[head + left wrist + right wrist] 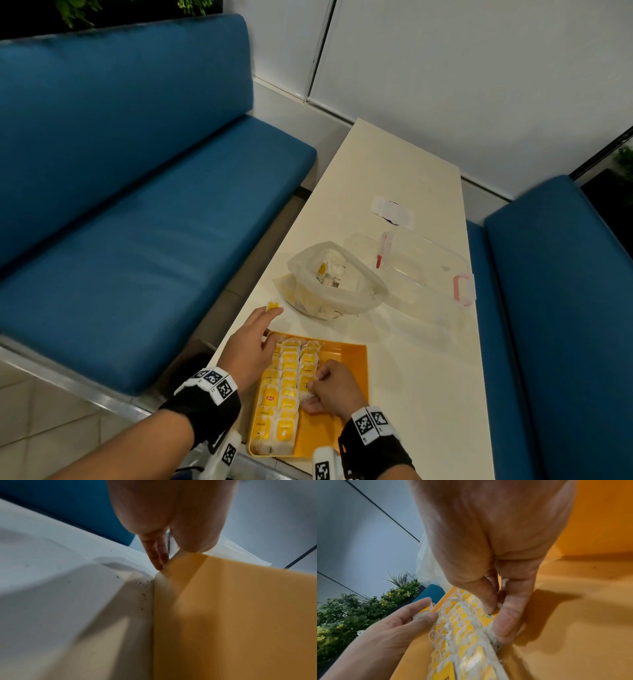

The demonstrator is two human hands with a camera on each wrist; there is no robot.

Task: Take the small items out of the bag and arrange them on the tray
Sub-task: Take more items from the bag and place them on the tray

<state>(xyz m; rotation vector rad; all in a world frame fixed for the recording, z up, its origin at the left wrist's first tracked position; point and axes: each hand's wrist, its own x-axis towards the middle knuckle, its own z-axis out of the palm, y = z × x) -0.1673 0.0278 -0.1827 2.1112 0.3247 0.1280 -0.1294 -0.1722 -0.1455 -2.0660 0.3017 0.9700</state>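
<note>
While the left hand (255, 337) pinches a tea bag (273, 305), the right hand's (334, 389) grip — fingers curled — pinches another (493, 613).

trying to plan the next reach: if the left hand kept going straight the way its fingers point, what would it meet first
Probably the plastic bag. The left hand, a yellow tag between its fingertips, points up the table toward the bag's near edge; depth is unclear.

My head camera looks down on the desk (394, 192) from above. Each wrist camera looks along my fingers (157, 555), very near the tray (583, 601), which all three views share.
</note>
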